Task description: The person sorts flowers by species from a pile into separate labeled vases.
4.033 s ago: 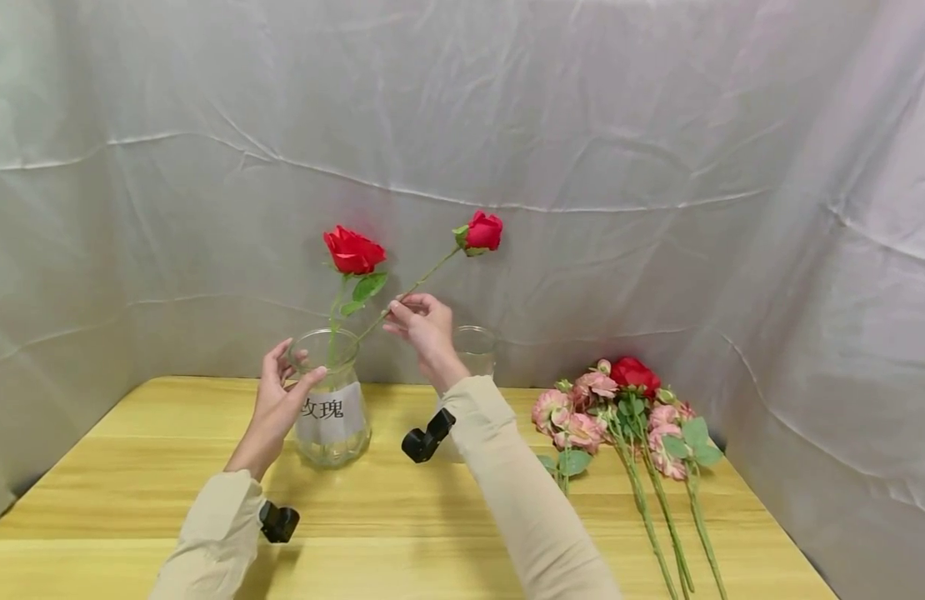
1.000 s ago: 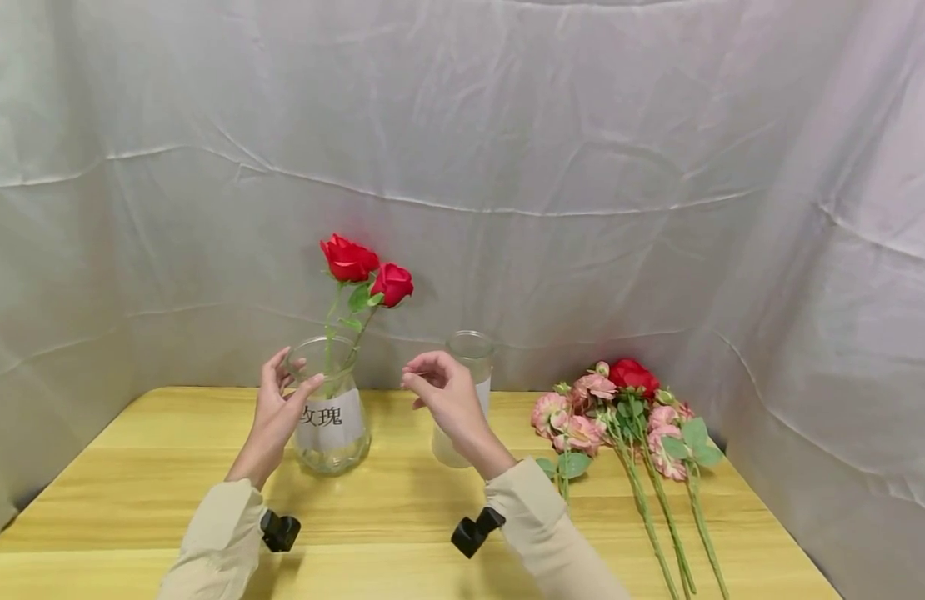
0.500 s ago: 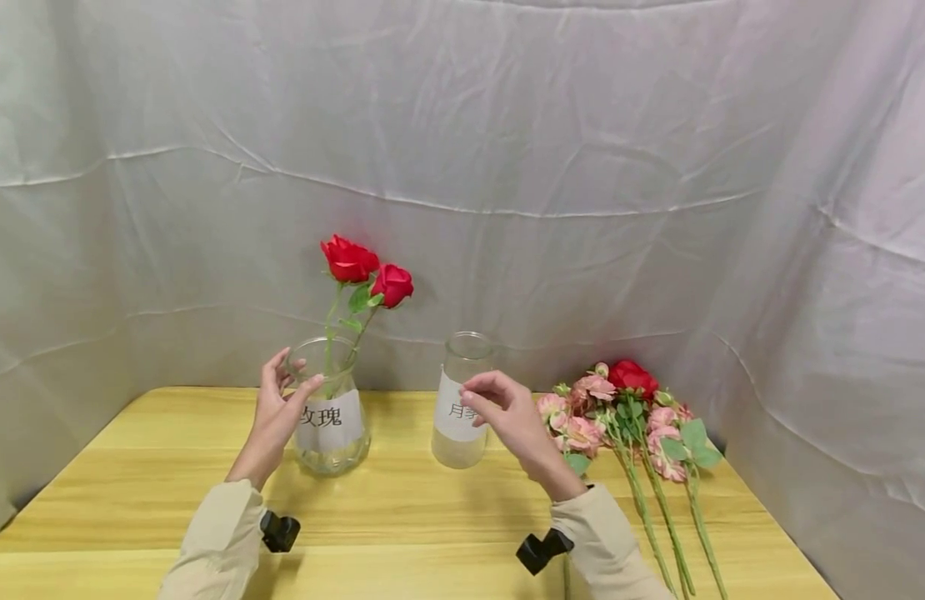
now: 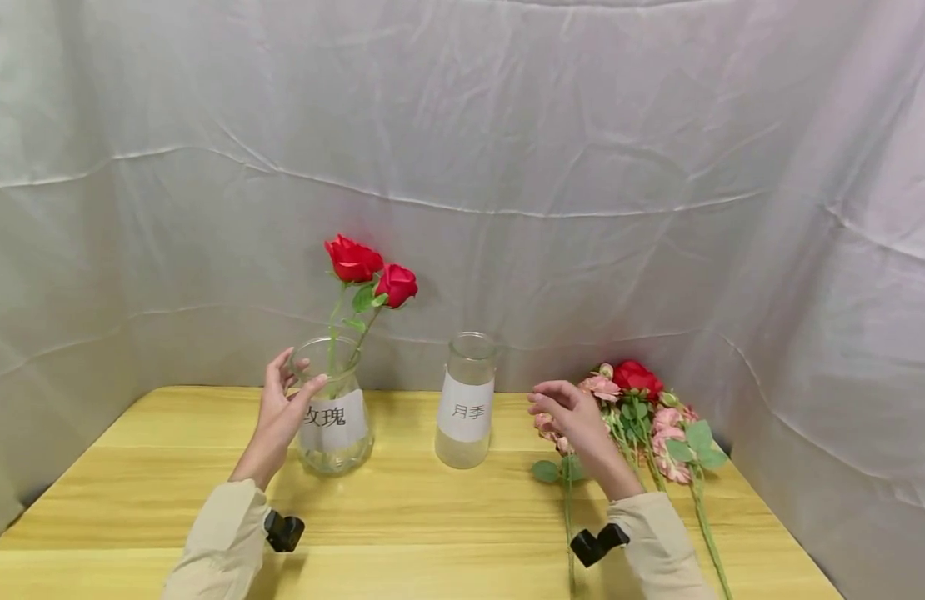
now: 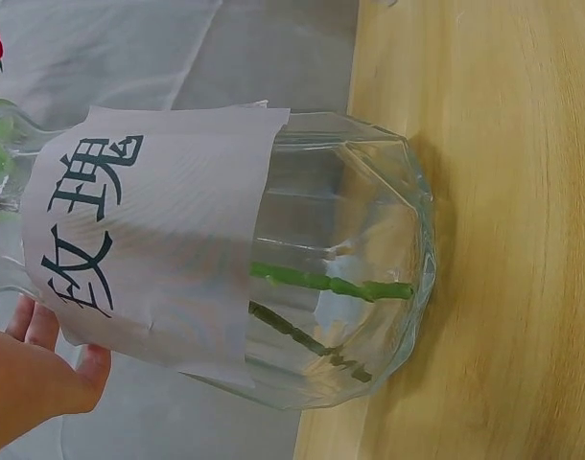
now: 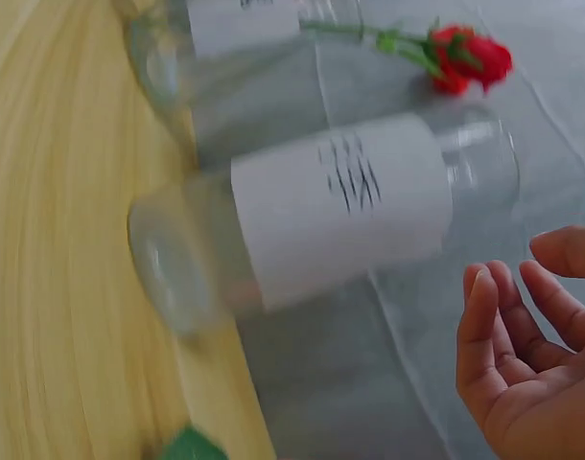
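Note:
My left hand (image 4: 278, 421) holds the neck of a glass vase (image 4: 331, 457), thumb in front and fingers at its left side. This vase bears a white paper label with Chinese characters. Two red roses (image 4: 353, 259) stand in it, and their green stem ends show through the glass in the left wrist view. My right hand (image 4: 582, 425) is in the air with fingers loosely bent and nothing in them. It is just left of a bunch of pink flowers (image 4: 668, 433) and partly hides them. A red rose (image 4: 637, 378) lies among these.
A narrower glass vase (image 4: 465, 452) with a white label (image 4: 466, 408) and no flowers stands between my hands. Long green stems (image 4: 710, 533) reach toward the front of the wooden table (image 4: 402, 517). A grey cloth (image 4: 552, 167) hangs behind and at both sides.
The second rose, held in my right hand at first, now stands in the labelled vase. My right hand has let go and moved right, past the narrow vase to the flowers. My left hand stayed.

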A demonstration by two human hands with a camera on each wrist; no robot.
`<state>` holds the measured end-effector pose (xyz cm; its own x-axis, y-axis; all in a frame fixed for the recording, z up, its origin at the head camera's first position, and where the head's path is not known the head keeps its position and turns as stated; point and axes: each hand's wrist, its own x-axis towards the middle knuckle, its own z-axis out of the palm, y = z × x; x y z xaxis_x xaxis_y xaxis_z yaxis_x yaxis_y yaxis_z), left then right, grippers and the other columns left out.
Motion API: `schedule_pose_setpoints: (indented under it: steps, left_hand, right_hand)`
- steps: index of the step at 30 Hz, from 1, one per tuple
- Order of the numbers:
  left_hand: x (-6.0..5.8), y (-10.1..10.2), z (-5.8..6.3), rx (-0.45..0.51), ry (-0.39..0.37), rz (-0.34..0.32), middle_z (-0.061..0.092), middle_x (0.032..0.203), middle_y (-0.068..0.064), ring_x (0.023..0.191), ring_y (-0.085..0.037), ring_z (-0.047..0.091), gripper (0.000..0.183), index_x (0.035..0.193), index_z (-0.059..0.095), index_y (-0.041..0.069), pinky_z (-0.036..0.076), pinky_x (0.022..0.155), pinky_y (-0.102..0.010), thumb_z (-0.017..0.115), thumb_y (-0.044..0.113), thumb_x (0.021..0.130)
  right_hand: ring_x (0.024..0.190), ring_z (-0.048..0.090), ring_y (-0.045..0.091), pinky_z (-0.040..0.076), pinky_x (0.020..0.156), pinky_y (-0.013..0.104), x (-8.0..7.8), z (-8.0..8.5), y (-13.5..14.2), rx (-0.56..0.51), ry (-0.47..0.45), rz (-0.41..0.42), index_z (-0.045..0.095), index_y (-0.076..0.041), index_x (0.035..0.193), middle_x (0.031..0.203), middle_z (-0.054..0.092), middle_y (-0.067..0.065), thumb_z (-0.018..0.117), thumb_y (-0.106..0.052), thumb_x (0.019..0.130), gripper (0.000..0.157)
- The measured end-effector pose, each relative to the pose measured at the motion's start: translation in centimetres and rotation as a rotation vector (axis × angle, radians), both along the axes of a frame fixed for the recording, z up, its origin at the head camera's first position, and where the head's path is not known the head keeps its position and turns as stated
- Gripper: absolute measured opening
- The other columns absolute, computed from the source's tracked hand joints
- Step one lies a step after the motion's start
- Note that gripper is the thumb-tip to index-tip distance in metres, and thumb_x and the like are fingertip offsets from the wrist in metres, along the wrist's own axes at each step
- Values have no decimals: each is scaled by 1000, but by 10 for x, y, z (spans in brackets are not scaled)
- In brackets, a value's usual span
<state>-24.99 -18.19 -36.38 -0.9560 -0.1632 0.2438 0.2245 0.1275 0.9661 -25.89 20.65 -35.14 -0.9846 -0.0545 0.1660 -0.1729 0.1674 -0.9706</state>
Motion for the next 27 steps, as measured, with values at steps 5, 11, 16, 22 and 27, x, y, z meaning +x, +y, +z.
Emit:
schedule_pose_setpoints:
  steps: [5, 11, 16, 22, 27]
  left_hand:
    - [-1, -1, -1, -2, 0, 2, 27, 147, -19, 137, -31, 19, 78, 153, 3, 7, 18, 112, -47, 56, 16, 97]
    - [-1, -2, -1, 1, 0, 13, 28, 147, -20, 137, -31, 20, 77, 153, 4, 5, 18, 111, -47, 57, 14, 97]
    - [-1, -2, 0, 0, -5, 4, 28, 147, -19, 137, -30, 20, 77, 153, 4, 7, 18, 111, -47, 57, 16, 97]
    - [0, -3, 2, -7, -2, 2, 27, 146, -19, 138, -31, 19, 76, 153, 4, 6, 19, 112, -47, 56, 15, 98]
    - [0, -1, 1, -1, -13, -5, 27, 147, -18, 138, -29, 19, 76, 153, 4, 7, 19, 112, -46, 56, 16, 98]
  right_hand:
    - [85, 64, 12, 54, 76, 36, -4, -3, 32, 67, 2, -57, 58, 6, 115, 101, 65, 9, 62, -14, 96, 28]
    - [89, 64, 12, 52, 75, 33, -9, -9, 73, 181, 22, -133, 56, 7, 122, 107, 66, 13, 62, -20, 96, 38]
    - [89, 62, 11, 52, 72, 31, -4, -15, 100, 261, 34, -177, 57, 6, 122, 108, 66, 12, 61, -24, 97, 40]
    - [86, 63, 7, 54, 71, 29, 7, -23, 131, 291, 34, -173, 57, 5, 120, 98, 68, 0, 61, -26, 97, 39]
    - [80, 62, 4, 54, 66, 28, 12, -30, 161, 275, 7, -189, 58, 5, 116, 92, 66, -7, 63, -20, 95, 33]
